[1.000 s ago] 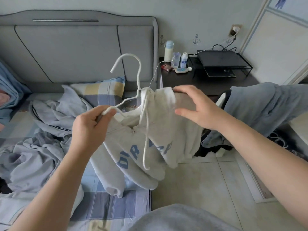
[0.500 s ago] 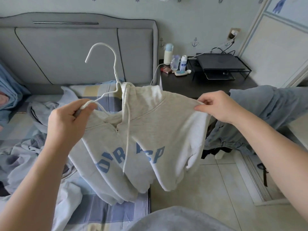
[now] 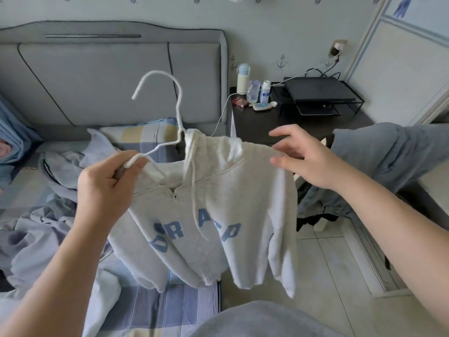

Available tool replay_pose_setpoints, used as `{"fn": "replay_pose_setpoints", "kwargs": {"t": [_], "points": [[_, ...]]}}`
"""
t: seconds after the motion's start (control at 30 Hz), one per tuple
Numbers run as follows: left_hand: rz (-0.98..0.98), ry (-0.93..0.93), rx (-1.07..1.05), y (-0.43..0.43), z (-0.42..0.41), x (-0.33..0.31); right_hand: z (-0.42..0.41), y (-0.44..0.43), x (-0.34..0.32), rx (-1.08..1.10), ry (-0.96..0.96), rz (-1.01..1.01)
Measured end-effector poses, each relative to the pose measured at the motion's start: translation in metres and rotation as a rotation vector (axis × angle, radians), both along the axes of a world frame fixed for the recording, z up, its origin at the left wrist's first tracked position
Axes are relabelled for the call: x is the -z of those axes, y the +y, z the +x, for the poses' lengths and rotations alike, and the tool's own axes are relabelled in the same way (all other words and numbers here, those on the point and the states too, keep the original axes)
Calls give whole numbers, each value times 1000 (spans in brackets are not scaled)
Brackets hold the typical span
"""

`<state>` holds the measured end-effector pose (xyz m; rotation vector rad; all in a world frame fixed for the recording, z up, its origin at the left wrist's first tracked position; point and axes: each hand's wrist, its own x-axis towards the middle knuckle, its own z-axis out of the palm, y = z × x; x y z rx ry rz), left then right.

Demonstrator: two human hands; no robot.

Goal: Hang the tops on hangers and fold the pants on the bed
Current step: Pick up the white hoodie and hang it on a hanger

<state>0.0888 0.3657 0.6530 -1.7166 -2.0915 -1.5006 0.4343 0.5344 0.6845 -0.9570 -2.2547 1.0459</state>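
A light grey zip hoodie [image 3: 218, 210] with blue letters hangs in front of me on a white wire hanger [image 3: 178, 113], hook up. My left hand [image 3: 107, 188] grips the hanger's left shoulder end, which sticks out bare of the hoodie. My right hand [image 3: 306, 156] hovers at the hoodie's right shoulder with fingers spread, its thumb touching the fabric. Pale blue-grey clothes [image 3: 48, 215] lie crumpled on the bed [image 3: 158, 310] to the left. Grey pants [image 3: 379, 161] hang over something at the right.
A grey padded headboard [image 3: 97, 81] stands behind the bed, with a checked pillow [image 3: 141, 137] against it. A dark nightstand [image 3: 279, 122] holds bottles, a cable and a black rack [image 3: 318, 93]. Tiled floor [image 3: 328, 276] lies below the hoodie, a wardrobe door [image 3: 401, 74] at the right.
My right hand has let go of the hoodie's right shoulder and opened its fingers. The hoodie now hangs spread over the hanger's right side. The hanger has shifted right.
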Motion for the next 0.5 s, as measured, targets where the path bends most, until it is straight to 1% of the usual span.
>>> {"fn": "replay_pose_setpoints", "kwargs": {"t": [0.13, 0.23, 0.3, 0.4, 0.5], "points": [[-36, 120, 78, 14, 18, -6, -29, -13, 1, -83, -94, 64], [-84, 201, 144, 24, 28, -15, -45, -20, 4, -130, -153, 74], [-140, 224, 204, 28, 26, -20, -47, -23, 4, -144, -128, 87], [-182, 170, 284, 29, 24, -23, -43, -23, 5, -127, -24, 112], [-141, 80, 239, 29, 31, -24, -39, -23, 10, -118, 20, 77]]}}
